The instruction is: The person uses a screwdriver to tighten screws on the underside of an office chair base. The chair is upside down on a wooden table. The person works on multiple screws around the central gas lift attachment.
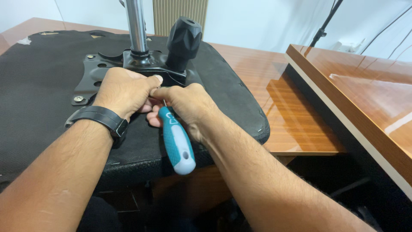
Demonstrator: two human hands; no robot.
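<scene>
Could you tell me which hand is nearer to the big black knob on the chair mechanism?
The right hand: it sits just below the black knob, holding the teal screwdriver. The left hand rests further left, on the metal plate.

Black wristwatch (99,118), bare forearms

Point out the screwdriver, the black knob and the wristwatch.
screwdriver (177,141): head view, middle of its teal handle.
black knob (184,38): head view, its faceted side.
wristwatch (99,117): head view, black band on the left wrist.
</scene>
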